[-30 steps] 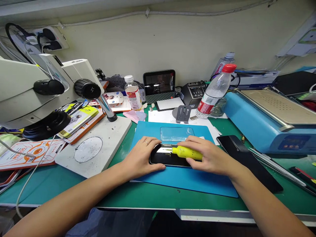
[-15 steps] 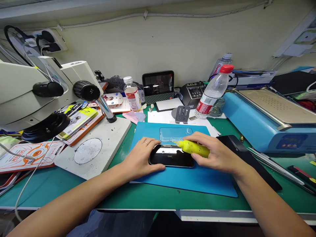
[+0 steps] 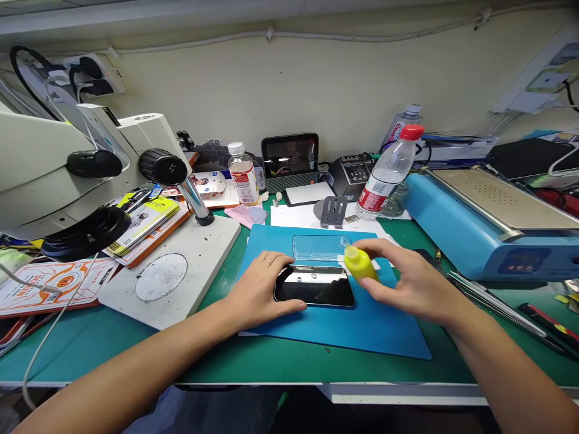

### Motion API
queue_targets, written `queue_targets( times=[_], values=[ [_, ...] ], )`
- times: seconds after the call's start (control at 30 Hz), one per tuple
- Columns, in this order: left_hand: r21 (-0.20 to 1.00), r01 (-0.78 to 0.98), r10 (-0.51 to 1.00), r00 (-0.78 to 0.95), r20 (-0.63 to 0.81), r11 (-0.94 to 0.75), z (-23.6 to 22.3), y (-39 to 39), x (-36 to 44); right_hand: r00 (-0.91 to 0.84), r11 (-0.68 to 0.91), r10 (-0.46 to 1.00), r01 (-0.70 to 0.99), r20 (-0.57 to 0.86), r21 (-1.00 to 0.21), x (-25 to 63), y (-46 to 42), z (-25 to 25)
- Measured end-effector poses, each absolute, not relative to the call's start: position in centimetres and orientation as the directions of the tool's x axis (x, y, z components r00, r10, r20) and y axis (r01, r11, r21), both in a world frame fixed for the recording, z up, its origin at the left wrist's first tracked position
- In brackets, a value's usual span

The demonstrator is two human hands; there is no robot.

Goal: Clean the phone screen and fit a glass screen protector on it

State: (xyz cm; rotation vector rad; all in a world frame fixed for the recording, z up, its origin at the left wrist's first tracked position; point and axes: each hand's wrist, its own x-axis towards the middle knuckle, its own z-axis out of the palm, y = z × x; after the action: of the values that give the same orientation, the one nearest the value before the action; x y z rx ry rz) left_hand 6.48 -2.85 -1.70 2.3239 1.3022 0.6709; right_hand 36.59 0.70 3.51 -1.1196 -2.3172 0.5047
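Note:
My left hand holds the left end of a smartphone, fingers along its far edge and thumb along its near edge. The phone lies face up on a blue mat; its dark screen shows a bright reflection and small round spots, possibly drops. My right hand grips a yellow squeeze bottle just beyond the phone's right end. The bottle's narrow tip points up and away, apart from the screen. Behind the phone lies a clear phone-shaped sheet.
To the left stands a microscope on a white base. Across the back are a small display, a grey phone stand and a red-capped bottle. A blue heating machine and tweezers are at right.
My right hand has drawn the yellow bottle rightward off the phone and turned its tip from leftward to up and away. The left hand stays on the phone.

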Motion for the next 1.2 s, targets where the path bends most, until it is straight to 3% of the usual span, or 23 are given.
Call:
queue_targets(
  times=[0.2,0.47,0.67,0.77,0.9,1.07,1.2],
  values=[
    [0.495,0.73,0.882,0.386,0.272,-0.472,-1.6,-2.9,6.4,-0.507,0.527,0.817,0.465,0.274,-0.712,28.7,4.3,3.5],
    [0.434,0.765,0.878,0.433,0.202,-0.477,-1.8,-2.8,6.4,-0.561,0.529,0.796,0.462,0.227,-0.712,22.8,7.9,1.8],
    [0.392,0.78,0.873,0.447,0.195,-0.487,-1.5,-2.9,6.1,-0.571,0.522,0.798,0.493,0.194,-0.696,23.9,6.9,1.9],
    [0.4,0.777,0.873,0.45,0.186,-0.486,-1.3,-3.0,5.9,-0.496,0.489,0.843,0.547,0.207,-0.679,27.3,5.4,2.8],
    [0.389,0.76,0.853,0.483,0.2,-0.521,-1.1,-3.2,6.0,-0.35,0.422,0.906,0.722,0.237,-0.549,33.0,3.3,3.0],
    [0.384,0.758,0.849,0.485,0.209,-0.528,-1.3,-3.4,6.2,-0.37,0.438,0.898,0.794,0.236,-0.422,36.8,1.4,0.6],
    [0.396,0.754,0.851,0.483,0.208,-0.525,-1.4,-3.3,6.3,-0.362,0.433,0.9,0.809,0.242,-0.398,37.6,0.8,-1.1]
  ],
)
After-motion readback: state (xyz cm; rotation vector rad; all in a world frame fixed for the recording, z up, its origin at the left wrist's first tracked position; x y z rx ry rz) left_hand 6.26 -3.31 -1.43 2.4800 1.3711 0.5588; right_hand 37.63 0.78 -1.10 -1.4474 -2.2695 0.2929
